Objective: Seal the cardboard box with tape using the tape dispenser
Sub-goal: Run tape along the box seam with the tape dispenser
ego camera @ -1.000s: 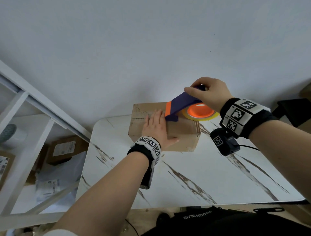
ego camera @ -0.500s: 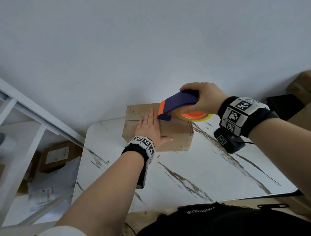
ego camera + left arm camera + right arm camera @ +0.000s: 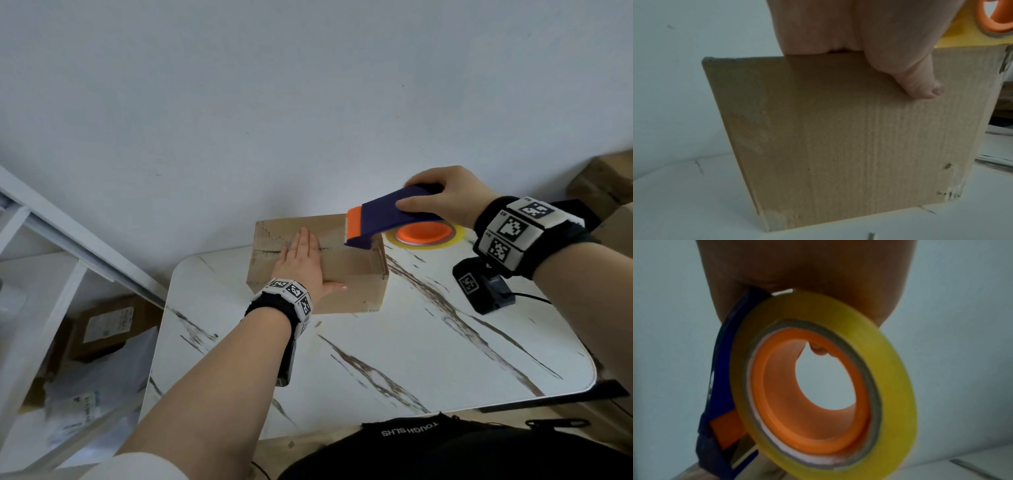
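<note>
A brown cardboard box [image 3: 349, 274] [image 3: 838, 138] stands at the far side of the white marble table [image 3: 394, 359]. My left hand [image 3: 303, 262] lies flat on the box top with straight fingers, and its thumb [image 3: 920, 84] presses the near side wall. My right hand [image 3: 445, 198] grips the blue and orange tape dispenser [image 3: 387, 219] [image 3: 719, 386] above the box's right end. The dispenser's orange front edge sits over the top seam. Its yellow tape roll [image 3: 424, 236] [image 3: 828, 382] with an orange core hangs past the box's right edge.
A black wrist camera [image 3: 483, 287] hangs under my right wrist above the table. White shelving [image 3: 51, 240] with parcels [image 3: 102, 325] stands to the left. Brown boxes [image 3: 603, 181] are at the far right. A white wall rises just behind the table.
My right hand has drawn the dispenser to the right along the box top, from the middle to the right end. The left hand has stayed flat on the box.
</note>
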A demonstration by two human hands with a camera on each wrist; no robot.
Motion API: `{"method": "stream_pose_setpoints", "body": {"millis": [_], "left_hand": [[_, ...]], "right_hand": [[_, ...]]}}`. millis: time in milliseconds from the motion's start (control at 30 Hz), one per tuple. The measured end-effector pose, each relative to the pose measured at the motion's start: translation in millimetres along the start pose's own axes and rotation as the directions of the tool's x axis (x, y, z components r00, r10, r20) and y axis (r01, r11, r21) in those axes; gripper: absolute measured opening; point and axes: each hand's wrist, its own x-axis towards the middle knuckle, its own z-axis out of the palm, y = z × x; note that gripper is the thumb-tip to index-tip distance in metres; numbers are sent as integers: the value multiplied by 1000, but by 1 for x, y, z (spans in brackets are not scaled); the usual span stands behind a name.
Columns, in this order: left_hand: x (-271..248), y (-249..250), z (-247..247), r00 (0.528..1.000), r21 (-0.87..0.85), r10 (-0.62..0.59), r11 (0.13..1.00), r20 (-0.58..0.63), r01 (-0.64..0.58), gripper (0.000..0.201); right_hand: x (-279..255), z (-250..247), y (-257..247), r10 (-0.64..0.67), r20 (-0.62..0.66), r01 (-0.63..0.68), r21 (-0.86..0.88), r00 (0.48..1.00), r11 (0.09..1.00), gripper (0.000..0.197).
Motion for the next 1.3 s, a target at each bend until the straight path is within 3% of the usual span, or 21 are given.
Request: {"method": "stream_pose_setpoints", "body": {"millis": [367, 633, 800, 967, 1300], "left_hand": [[-1, -6, 3, 998, 3, 54, 999, -23, -54, 104], [-1, -3, 1, 997, 13, 82, 997, -3, -82, 98], [0, 7, 0, 994, 21, 105, 994, -25, -104, 99], [2, 34, 0, 975, 38, 221, 975, -15, -220, 93], [3, 36, 5, 980, 6, 184, 983, -74, -184, 73]], "right_hand": [[0, 5, 10, 87, -79, -91, -58, 993, 994, 11], [6, 8, 8, 68, -84, -79, -142, 994, 987, 6], [7, 8, 11, 65, -76, -74, -124, 995, 989, 8], [9, 9, 13, 63, -67, -71, -123, 996, 990, 7], [11, 17, 15, 103, -67, -106, -37, 992, 994, 8]]}}
